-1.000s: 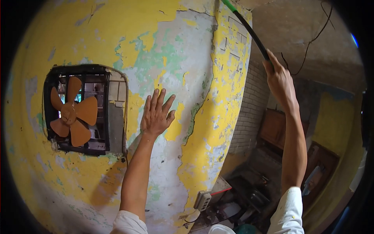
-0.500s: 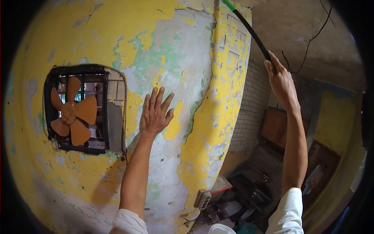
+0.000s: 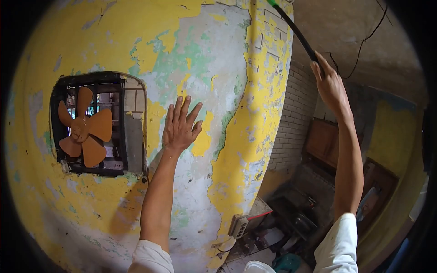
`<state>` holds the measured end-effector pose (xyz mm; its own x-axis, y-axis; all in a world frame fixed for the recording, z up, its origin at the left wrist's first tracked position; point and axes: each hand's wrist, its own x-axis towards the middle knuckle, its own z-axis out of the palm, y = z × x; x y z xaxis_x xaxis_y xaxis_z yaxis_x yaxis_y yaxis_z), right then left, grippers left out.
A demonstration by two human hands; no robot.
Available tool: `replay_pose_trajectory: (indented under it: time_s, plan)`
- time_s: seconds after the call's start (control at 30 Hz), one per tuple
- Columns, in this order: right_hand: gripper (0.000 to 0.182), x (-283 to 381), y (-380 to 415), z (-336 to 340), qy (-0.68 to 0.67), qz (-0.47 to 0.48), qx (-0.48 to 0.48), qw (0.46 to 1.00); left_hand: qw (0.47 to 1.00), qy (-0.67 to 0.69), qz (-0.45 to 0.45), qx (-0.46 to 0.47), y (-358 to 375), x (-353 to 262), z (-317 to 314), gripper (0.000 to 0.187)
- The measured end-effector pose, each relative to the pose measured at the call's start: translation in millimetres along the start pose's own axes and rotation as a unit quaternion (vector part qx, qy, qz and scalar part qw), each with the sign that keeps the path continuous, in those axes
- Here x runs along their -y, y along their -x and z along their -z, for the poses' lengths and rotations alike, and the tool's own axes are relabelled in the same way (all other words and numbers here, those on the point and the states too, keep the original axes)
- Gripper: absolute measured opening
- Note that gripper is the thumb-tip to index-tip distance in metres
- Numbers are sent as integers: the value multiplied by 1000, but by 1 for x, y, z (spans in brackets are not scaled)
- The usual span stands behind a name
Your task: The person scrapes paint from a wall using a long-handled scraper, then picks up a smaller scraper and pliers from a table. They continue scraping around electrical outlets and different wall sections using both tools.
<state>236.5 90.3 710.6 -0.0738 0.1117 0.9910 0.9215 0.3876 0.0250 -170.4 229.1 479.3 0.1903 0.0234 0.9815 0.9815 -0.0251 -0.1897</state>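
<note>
My left hand (image 3: 180,129) lies against the peeling wall (image 3: 211,41), fingers spread and palm toward the surface. Patches of yellow, green and bare grey show around it. Raised at the upper right, my right hand (image 3: 332,88) is wrapped round a long black pole (image 3: 298,34). The pole slants up and to the left, past the wall's edge. A bit of its green section (image 3: 272,2) shows at the top of the view; the far end is out of frame.
An orange-bladed fan (image 3: 79,129) sits in a wall opening at left. Low on the wall's corner is an outlet box (image 3: 238,226). Beyond the corner are wooden cabinets (image 3: 322,142) and a dark, cluttered counter. Black wires (image 3: 359,50) hang from the ceiling.
The view has tipped slightly down. Less of the green section shows at the top. The right hand has shifted a little up and right in view; the left hand stays against the wall.
</note>
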Motion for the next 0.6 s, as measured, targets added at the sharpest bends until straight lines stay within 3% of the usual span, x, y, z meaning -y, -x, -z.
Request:
replay_pose_trajectory:
  time_s: [0.13,0.2,0.23,0.3,0.4,0.43,0.47,0.53,0.57,0.6]
  plan:
    - [56,-17,-15,-9,7,32,-18,999,1000,5,6,-2,1,-4,-2,64]
    - [54,15,-33,-4,-26,-109,59,992,1000,-4,15,19,-1,-2,0,64]
    - [54,10,-24,-6,-27,-114,63,991,1000,-1,12,11,0,-1,-3,64]
    - [53,-4,-2,-7,-17,16,8,1000,1000,0,5,9,5,-1,-4,64]
    - [52,-22,6,-14,5,9,5,1000,1000,12,10,2,2,1,-5,64]
    - [53,-20,-12,-16,-3,56,-31,998,1000,-1,9,-3,3,-1,-6,64]
    - [53,-19,-30,-13,-5,20,-11,1000,1000,-16,11,-11,0,-2,-8,64]
    - [54,37,-40,11,-50,-147,86,984,1000,-4,7,1,1,-1,-6,63]
    - [54,29,-33,6,-53,-152,88,983,1000,-7,3,2,0,1,-6,63]
    - [54,15,-21,0,-24,-79,50,995,1000,-8,3,1,1,1,-5,64]
